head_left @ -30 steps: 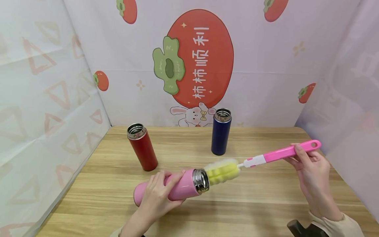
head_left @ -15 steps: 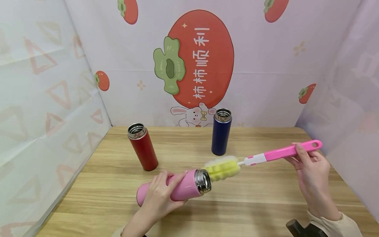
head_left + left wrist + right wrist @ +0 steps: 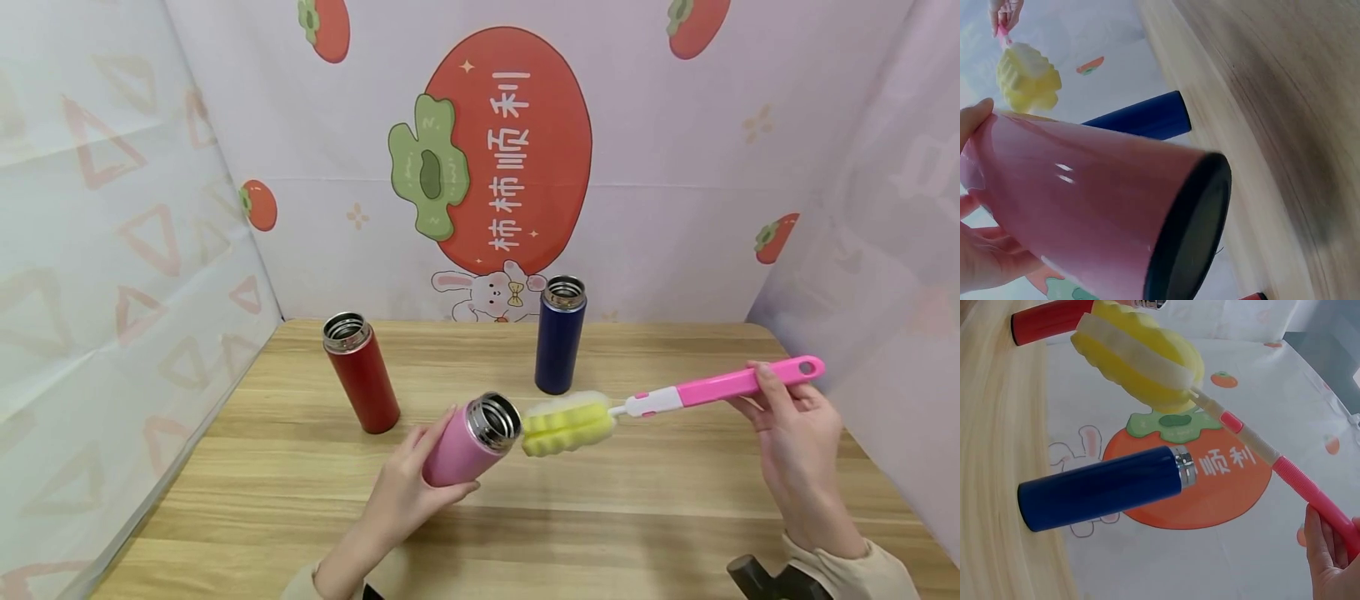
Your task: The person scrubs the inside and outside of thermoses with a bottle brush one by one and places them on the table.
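My left hand [image 3: 408,492] grips a pink thermos bottle [image 3: 459,450], tilted with its bare steel mouth facing up and to the right. In the left wrist view the pink bottle's dark base [image 3: 1194,231] is near the camera, above the wood. At the right, my right hand [image 3: 797,437] pinches the pink handle of a bottle brush [image 3: 720,387]. The brush's yellow and white sponge head [image 3: 567,423] points left, just right of the bottle's mouth and outside it. In the right wrist view the whole sponge head [image 3: 1141,359] shows.
A red thermos bottle [image 3: 363,375] stands upright, lidless, on the wooden table [image 3: 600,542] at the left. Farther back stands a lidless blue thermos bottle [image 3: 559,337], behind the sponge head. A printed cloth [image 3: 660,217] hangs along the table's back edge, with more cloth at both sides.
The pink bottle has tipped up from a flatter slant, and its mouth has swung up and left. The brush has shifted slightly right, and a gap now shows between sponge and mouth.
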A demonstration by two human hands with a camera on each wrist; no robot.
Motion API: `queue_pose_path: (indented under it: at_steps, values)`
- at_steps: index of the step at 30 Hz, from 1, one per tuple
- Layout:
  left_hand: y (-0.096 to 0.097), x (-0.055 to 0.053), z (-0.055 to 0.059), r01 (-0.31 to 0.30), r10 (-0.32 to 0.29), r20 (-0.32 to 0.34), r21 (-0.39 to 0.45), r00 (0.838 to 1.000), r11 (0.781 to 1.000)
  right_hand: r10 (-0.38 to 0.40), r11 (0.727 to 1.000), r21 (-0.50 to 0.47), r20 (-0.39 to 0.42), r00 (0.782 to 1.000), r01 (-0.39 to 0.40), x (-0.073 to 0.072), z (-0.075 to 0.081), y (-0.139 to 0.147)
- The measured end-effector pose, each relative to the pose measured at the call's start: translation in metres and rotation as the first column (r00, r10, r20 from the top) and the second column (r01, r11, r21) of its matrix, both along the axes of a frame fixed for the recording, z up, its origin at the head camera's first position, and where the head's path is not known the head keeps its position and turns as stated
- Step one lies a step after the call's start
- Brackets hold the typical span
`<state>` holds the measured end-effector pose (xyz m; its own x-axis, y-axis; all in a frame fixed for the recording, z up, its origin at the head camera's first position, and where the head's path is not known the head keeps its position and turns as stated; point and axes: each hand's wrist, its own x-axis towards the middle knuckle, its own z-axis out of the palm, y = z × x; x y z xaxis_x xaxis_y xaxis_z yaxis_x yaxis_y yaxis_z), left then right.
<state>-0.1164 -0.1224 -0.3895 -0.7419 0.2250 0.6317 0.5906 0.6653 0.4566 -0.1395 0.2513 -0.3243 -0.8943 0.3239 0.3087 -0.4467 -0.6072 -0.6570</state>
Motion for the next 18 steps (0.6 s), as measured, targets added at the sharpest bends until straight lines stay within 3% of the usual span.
queue_pose_path:
  at_steps: [3,6,9,11,13,18]
  values:
    - [0.0,-0.002,0.002,0.01,-0.017,0.083,0.09,0.996,0.996,0.017,1.0,0.004,0.012,1.0,-0.017,0.0,0.001,0.002]
    - [0.002,-0.005,0.004,0.009,-0.05,0.21,0.19,0.976,0.982,0.042,0.999,0.017,0.021,0.999,-0.042,0.0,0.001,0.004]
    - [0.003,-0.01,0.008,-0.009,-0.104,0.351,0.306,0.931,0.952,0.072,0.997,0.023,0.026,0.997,-0.072,-0.001,0.003,0.007]
    - [0.004,-0.014,0.009,-0.015,-0.151,0.408,0.374,0.9,0.927,0.089,0.996,0.021,0.034,0.995,-0.09,-0.002,0.004,0.008]
    - [0.006,-0.018,0.009,-0.02,-0.2,0.448,0.439,0.872,0.898,0.101,0.995,0.009,0.045,0.994,-0.101,-0.004,0.006,0.009]
    - [0.009,-0.029,0.008,-0.065,-0.271,0.501,0.555,0.822,0.829,0.151,0.988,-0.045,0.052,0.987,-0.149,-0.01,0.012,0.008]
